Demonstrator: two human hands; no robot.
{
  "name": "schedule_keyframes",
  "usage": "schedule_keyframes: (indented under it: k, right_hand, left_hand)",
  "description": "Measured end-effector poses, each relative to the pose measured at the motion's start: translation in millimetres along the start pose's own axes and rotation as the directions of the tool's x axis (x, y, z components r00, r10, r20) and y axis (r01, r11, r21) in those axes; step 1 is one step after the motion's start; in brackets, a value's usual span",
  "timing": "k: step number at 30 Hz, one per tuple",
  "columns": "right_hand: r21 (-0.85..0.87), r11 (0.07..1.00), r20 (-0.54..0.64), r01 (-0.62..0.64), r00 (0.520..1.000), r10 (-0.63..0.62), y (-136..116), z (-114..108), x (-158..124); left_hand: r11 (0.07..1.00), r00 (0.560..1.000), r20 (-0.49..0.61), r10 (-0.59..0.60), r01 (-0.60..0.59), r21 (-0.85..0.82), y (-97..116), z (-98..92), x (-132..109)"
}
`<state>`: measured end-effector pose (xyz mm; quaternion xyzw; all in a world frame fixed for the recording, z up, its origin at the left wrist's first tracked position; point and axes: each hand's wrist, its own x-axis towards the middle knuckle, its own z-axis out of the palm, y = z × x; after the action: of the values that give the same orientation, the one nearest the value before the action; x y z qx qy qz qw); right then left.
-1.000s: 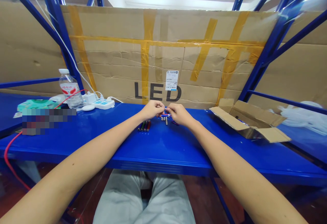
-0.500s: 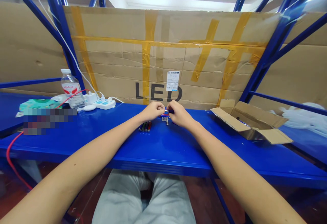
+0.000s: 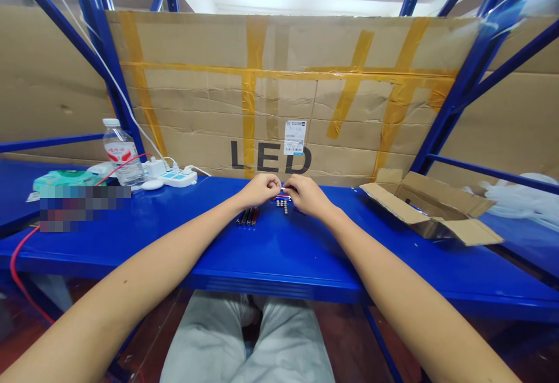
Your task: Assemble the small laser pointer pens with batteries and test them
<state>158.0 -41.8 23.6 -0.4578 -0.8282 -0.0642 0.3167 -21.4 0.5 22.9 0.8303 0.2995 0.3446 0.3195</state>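
Centre: the left hand [image 3: 262, 189] and the right hand [image 3: 304, 194], both bare, meet above the worktop, thumb and forefinger of each pressed together, pinching a small, slim, pale piece [image 3: 283, 189] between them; most of this piece is hidden by the fingers. The remaining fingers of both hands are curled inward. Directly below the fingertips lie slim blue rods [image 3: 283, 198], partly covered by the right hand, their number uncertain. On their near side, small round silvery pieces [image 3: 280, 203] stand in short rows, one line of them extending toward the person. To the left, below the left wrist, four slim dark cylinders [image 3: 247, 216] with metallic near ends lie side by side, the rightmost reddish.

Surroundings: all rest on a glossy blue worktop [image 3: 279, 249]. Right: an open brown cardboard box [image 3: 391, 203], flaps spread; beyond it, translucent white plastic sheeting [image 3: 519, 199]. Left: a white power strip [image 3: 181, 179] with plugs inserted, a rounded white object [image 3: 152, 185], a clear plastic bottle [image 3: 124, 165] with a white cap and a red-and-white label, and a teal packet [image 3: 65, 179] beside a pixelated patch. Rear: an upright brown cardboard panel [image 3: 201, 109], crossed by orange tape and printed "LED", between blue metal posts [image 3: 458, 89].
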Motion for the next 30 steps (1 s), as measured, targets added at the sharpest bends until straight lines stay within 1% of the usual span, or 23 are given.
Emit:
schedule_keyframes:
  k: [4, 8, 11, 17, 21, 25, 28, 30]
  right_hand:
    - [0.034, 0.999, 0.004, -0.011, 1.0, 0.011, 0.9, 3.9, 0.8]
    - [0.107, 0.994, -0.088, 0.024, 0.996, -0.015, 2.8, 7.5, -0.2]
    - [0.127, 0.99, -0.157, 0.055, 0.987, -0.035, 3.6, 9.2, -0.2]
    - [0.177, 0.979, -0.215, 0.097, 0.975, -0.058, 5.5, 6.5, 1.6]
    - [0.189, 0.976, -0.194, 0.105, 0.979, -0.068, 6.6, 2.8, 1.1]
    - [0.155, 0.982, -0.121, 0.112, 0.988, -0.094, 6.6, 3.0, 0.4]
    - [0.111, 0.99, -0.08, 0.092, 0.993, -0.083, 5.9, 5.2, 0.2]
    - [0.124, 0.989, -0.085, 0.075, 0.994, -0.064, 5.1, 6.9, -0.1]
  left_hand:
    - [0.999, 0.999, -0.025, 0.02, -0.018, 0.05, -0.7, 0.9, 0.8]
    - [0.996, 0.997, -0.057, 0.048, -0.044, 0.076, 1.0, 0.6, 1.5]
    - [0.996, 0.997, -0.053, 0.059, -0.055, 0.066, 3.8, -1.2, 1.3]
    - [0.996, 0.997, -0.022, 0.074, -0.073, 0.045, 8.0, -4.4, -0.1]
    - [0.993, 0.995, -0.035, 0.094, -0.092, 0.074, 8.5, -5.1, -0.1]
    - [0.986, 0.992, -0.034, 0.121, -0.115, 0.122, 10.2, -4.4, -0.9]
    - [0.97, 0.988, -0.04, 0.15, -0.14, 0.199, 11.8, -3.5, -1.5]
    - [0.961, 0.986, -0.044, 0.159, -0.144, 0.234, 11.9, -3.3, -1.4]
